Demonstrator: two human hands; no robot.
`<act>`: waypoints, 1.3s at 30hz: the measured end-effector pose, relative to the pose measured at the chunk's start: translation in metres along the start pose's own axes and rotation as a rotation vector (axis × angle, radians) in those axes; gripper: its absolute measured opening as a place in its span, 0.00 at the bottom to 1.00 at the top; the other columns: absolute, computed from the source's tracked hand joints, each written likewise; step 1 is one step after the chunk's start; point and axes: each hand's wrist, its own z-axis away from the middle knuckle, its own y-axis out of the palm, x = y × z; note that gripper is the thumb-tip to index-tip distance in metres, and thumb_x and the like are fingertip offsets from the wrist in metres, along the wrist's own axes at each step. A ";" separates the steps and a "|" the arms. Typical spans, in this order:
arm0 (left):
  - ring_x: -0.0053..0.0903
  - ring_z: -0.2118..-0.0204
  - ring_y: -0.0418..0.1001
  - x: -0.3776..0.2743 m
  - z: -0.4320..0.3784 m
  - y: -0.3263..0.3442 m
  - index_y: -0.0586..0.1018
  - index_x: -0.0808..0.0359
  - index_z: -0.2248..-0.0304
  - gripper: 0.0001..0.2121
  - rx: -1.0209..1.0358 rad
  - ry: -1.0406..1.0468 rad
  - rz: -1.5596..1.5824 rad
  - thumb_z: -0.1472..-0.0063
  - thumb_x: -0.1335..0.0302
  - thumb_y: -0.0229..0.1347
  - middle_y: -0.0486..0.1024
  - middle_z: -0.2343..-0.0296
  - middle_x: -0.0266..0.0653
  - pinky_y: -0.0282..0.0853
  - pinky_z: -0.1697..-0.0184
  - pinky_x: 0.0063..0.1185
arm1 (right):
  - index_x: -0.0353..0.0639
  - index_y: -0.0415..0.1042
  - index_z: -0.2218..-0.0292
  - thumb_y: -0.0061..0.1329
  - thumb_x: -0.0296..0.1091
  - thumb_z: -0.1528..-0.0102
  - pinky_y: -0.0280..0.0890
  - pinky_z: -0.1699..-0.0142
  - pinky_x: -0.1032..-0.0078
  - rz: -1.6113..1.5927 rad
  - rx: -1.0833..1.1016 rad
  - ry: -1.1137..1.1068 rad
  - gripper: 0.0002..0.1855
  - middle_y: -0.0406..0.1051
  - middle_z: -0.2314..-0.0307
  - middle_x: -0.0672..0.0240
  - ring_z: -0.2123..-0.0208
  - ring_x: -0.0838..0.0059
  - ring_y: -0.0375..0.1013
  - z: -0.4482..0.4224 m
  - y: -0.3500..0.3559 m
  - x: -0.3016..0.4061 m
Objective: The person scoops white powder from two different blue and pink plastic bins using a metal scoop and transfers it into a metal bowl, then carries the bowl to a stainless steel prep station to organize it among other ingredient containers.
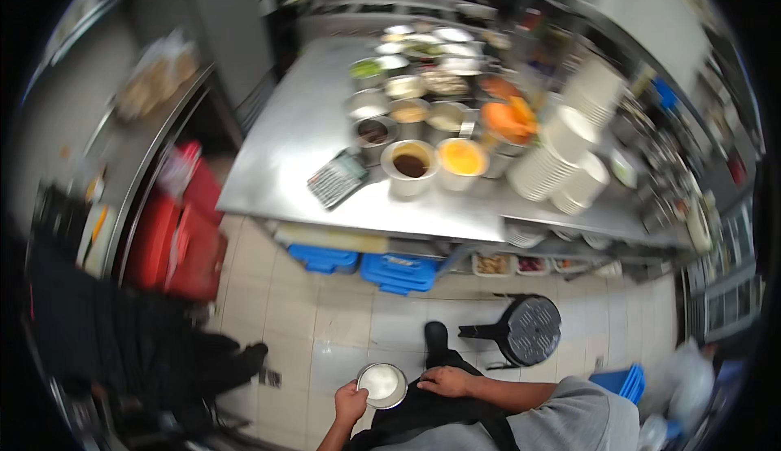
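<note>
My left hand [351,401] grips the edge of a round metal container [382,385] with white contents, held low over the tiled floor. Beside it, my right hand [444,382] rests at my black apron [421,411], fingers a little spread and holding nothing. Ahead stands a stainless steel worktable [293,121]. Near its front edge are a calculator [337,178], a white tub of dark brown sauce [409,167] and a white tub with yellow contents [462,163]. Behind these, several metal containers of ingredients are grouped, blurred in places.
A black stool [532,331] stands before the table, right of my foot. Stacked white bowls [546,167] rise on the table's right part. Blue lidded bins [398,270] sit beneath. At left are red containers [177,243] and another person in dark clothes [134,335].
</note>
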 end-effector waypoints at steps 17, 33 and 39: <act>0.32 0.72 0.76 -0.207 -0.002 0.351 0.75 0.74 0.66 0.09 0.352 -0.085 -0.050 0.47 0.80 0.50 0.75 0.72 0.44 0.77 0.71 0.30 | 0.36 0.72 0.58 0.45 0.55 0.49 0.64 0.49 0.62 -0.307 -0.336 0.863 0.29 0.71 0.58 0.50 0.53 0.55 0.69 0.380 0.094 -0.315; 0.38 0.75 0.74 -0.462 -0.051 0.854 0.72 0.78 0.64 0.15 0.546 0.078 -0.167 0.47 0.74 0.47 0.71 0.72 0.48 0.76 0.78 0.31 | 0.42 0.70 0.66 0.47 0.50 0.53 0.62 0.59 0.64 -0.854 -0.894 1.121 0.20 0.69 0.68 0.54 0.65 0.58 0.68 0.505 0.328 -0.399; 0.49 0.71 0.76 -0.485 -0.117 0.918 0.74 0.78 0.63 0.18 0.447 0.216 -0.388 0.43 0.67 0.48 0.73 0.63 0.60 0.75 0.71 0.37 | 0.47 0.67 0.74 0.47 0.44 0.56 0.61 0.69 0.61 -1.521 -0.931 1.347 0.12 0.67 0.78 0.58 0.75 0.57 0.67 0.498 0.214 -0.375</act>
